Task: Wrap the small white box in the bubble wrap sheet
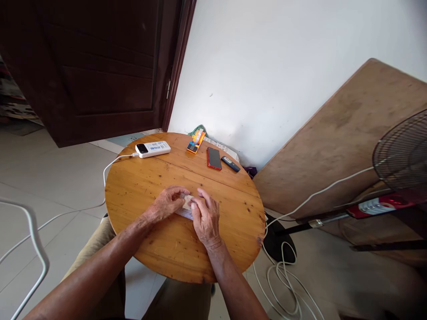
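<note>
A small pale, paper-like piece with a faint pattern lies on the round wooden table, between my hands. Under its near side shows a light lavender strip. My left hand is curled over the left end of the piece, thumb and fingers closed at its edge. At the right end, my right hand has its thumb and forefinger bent against it, with another finger raised. Fingers cover both ends, so its full shape is hidden.
A white power bank with a cable, an orange tape dispenser, a red-edged phone and a dark handheld device lie toward the far edge. A fan stands right; cables coil on the floor.
</note>
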`<move>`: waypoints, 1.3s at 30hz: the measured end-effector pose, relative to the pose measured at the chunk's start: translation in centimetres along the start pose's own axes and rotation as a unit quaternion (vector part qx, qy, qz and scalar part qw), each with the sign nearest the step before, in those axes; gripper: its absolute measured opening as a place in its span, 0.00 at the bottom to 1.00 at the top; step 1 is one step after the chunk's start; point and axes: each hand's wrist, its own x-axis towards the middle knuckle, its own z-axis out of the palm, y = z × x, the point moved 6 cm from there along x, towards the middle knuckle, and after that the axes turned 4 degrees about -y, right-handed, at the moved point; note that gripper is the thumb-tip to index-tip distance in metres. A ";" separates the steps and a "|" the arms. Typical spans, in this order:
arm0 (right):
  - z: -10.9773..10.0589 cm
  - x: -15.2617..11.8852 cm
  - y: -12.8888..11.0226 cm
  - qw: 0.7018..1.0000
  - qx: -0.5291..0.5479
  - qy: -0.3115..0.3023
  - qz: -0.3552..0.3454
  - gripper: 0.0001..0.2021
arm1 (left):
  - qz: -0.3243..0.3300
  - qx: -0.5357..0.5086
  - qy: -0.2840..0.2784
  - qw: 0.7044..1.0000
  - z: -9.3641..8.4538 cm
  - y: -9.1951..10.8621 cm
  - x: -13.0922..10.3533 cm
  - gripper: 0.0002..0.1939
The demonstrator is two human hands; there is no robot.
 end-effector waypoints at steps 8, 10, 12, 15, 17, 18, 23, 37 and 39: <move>-0.4 -0.1 0.4 0.999 0.042 0.018 0.008 0.12 | 0.004 -0.004 -0.001 1.000 0.1 0.0 0.1 0.16; -0.4 -0.1 0.5 0.999 0.048 0.021 0.008 0.13 | 0.003 -0.003 -0.002 1.000 0.1 -0.1 0.0 0.17; -0.4 -0.1 0.6 0.998 0.051 0.017 0.009 0.13 | 0.001 -0.003 -0.001 1.000 0.1 -0.1 0.0 0.17; -0.3 0.0 0.6 0.998 0.053 0.012 0.016 0.14 | 0.001 -0.003 -0.001 1.000 0.1 0.0 0.0 0.17; -0.2 0.0 0.7 0.999 0.051 0.007 0.018 0.14 | 0.003 -0.003 0.000 1.000 0.0 0.0 0.0 0.16; -0.2 0.0 0.7 0.999 0.048 0.004 0.018 0.14 | 0.004 -0.003 0.001 1.000 0.0 0.1 0.0 0.16; -0.1 -0.1 0.6 0.999 0.039 -0.002 0.014 0.14 | 0.001 -0.008 0.002 1.000 0.0 0.1 -0.1 0.15; -0.1 0.1 0.4 0.998 0.052 -0.005 0.022 0.13 | -0.001 0.001 0.000 1.000 0.0 0.3 -0.2 0.16; -0.5 0.1 0.6 0.997 0.075 0.011 0.031 0.13 | 0.000 -0.003 0.003 1.000 0.0 0.2 -0.2 0.15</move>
